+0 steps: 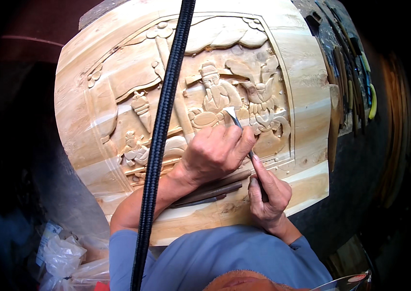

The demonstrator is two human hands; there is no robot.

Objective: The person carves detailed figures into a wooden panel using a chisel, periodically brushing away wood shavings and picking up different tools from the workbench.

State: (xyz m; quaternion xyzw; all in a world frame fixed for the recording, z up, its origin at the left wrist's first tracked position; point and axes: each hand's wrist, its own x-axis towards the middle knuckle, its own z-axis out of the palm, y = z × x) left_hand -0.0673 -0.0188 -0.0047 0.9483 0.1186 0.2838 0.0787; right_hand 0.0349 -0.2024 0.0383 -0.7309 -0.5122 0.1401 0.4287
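Observation:
A pale wooden panel [307,121] carved in relief with figures, drapery and a border fills the middle of the view. My left hand [215,155] is closed around the upper shaft of a chisel [236,120], whose bright flared tip rests on the carving at the central seated figure's lower robe. My right hand [268,196] grips the same chisel farther down, at its handle, with the index finger stretched along it. Several dark-handled tools [217,189] lie on the panel just below my left hand, partly hidden by it.
A black braided cable [169,97] hangs across the view in front of the panel and my left forearm. Many carving tools [341,63] lie in rows beyond the panel's right edge, with a yellow-handled one [373,102] among them. Crumpled plastic bags [64,257] sit at the lower left.

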